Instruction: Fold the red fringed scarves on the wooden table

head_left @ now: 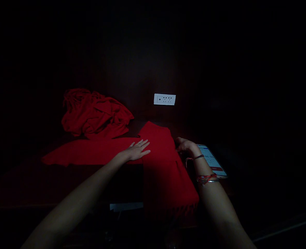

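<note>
A red scarf (165, 166) with a fringed near end lies on a dark table, one length running left and another crossing it toward me. My left hand (136, 150) rests flat on the scarf where the two lengths meet, its fingers spread. At the scarf's right edge is my right hand (186, 144), its fingers curled in and closed on the cloth's border. The fingertips are partly lost in shadow. Bracelets circle my right wrist.
Behind the left length sits a crumpled heap of red fringed cloth (95, 116). A lit phone (212, 160) lies beside my right wrist. On the dark back wall is a white socket plate (164, 99). A pale flat item (126, 206) shows below the table edge.
</note>
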Available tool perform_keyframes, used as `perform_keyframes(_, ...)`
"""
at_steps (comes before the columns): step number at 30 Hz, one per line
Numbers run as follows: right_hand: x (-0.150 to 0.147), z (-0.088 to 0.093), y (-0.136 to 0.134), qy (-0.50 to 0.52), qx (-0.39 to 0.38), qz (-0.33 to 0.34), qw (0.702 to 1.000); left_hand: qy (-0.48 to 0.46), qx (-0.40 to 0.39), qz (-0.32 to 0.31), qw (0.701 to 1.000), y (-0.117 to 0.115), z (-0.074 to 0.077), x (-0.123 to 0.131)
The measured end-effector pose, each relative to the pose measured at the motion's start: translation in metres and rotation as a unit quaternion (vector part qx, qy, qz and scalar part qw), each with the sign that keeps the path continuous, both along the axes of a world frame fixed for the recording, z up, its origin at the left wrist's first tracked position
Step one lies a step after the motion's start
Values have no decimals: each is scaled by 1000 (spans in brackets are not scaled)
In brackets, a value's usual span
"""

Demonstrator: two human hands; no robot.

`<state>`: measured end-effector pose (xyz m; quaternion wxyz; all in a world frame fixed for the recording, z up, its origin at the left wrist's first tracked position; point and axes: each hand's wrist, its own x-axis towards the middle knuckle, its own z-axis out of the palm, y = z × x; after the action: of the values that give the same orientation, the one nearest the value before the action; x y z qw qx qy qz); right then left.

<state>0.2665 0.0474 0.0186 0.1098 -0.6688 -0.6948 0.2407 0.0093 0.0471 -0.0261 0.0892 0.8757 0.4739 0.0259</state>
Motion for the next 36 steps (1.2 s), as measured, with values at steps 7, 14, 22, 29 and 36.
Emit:
perform_keyframes(7, 0, 11, -29, 45, -33, 54, 997, -24, 98, -36, 994, -2, 2, 4)
perform_keyframes(14, -4, -11, -78, -43, 98, 23, 994, -27, 91, -173, 980, -30, 18, 23)
perform_keyframes(22, -8, -20, -87, -29, 130, -20, 991, -15, 101, -196, 975, -38, 41, 7)
perform_keyframes(29, -20, -13, -104, -225, 201, 80, 950, 32, 184, -256, 948, -61, 44, -6)
perform_keyframes(36, -15, -14, -102, -248, 216, 91, 940, 65, 255, -249, 932, -60, 39, -1)
